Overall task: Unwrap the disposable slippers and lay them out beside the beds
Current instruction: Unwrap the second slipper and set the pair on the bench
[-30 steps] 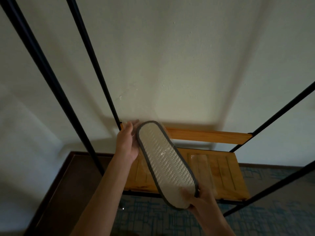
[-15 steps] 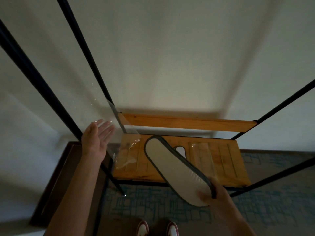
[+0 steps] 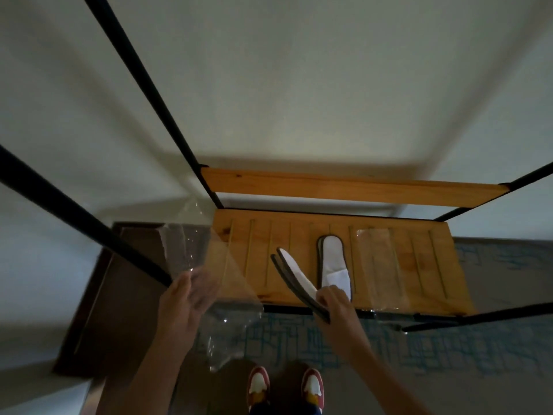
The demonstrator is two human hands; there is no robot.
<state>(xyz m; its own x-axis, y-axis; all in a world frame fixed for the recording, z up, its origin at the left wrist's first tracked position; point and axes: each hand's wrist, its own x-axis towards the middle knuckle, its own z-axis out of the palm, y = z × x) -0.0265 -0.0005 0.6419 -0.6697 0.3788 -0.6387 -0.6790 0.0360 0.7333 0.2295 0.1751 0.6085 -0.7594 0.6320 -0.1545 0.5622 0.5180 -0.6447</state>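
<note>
My right hand [image 3: 333, 301] grips flat white slippers with grey edging [image 3: 294, 277] by one end; they point up-left over the wooden shelf [image 3: 263, 259]. Another white slipper [image 3: 332, 265] lies flat on that shelf just right of them. My left hand [image 3: 182, 301] holds a clear plastic wrapper [image 3: 206, 265] that hangs crumpled below and spreads above the fingers, left of the shelf.
Black metal bars [image 3: 143, 73] of a rack frame cross the view on both sides. A second clear wrapper [image 3: 377, 259] lies on the shelf's right half. A dark brown board [image 3: 110, 295] stands at the left. My shoes [image 3: 285, 387] are on patterned carpet [image 3: 419, 348].
My left hand went from open to holding the clear wrapper. My right hand lowered the slippers toward the shelf, where one slipper now lies in full view.
</note>
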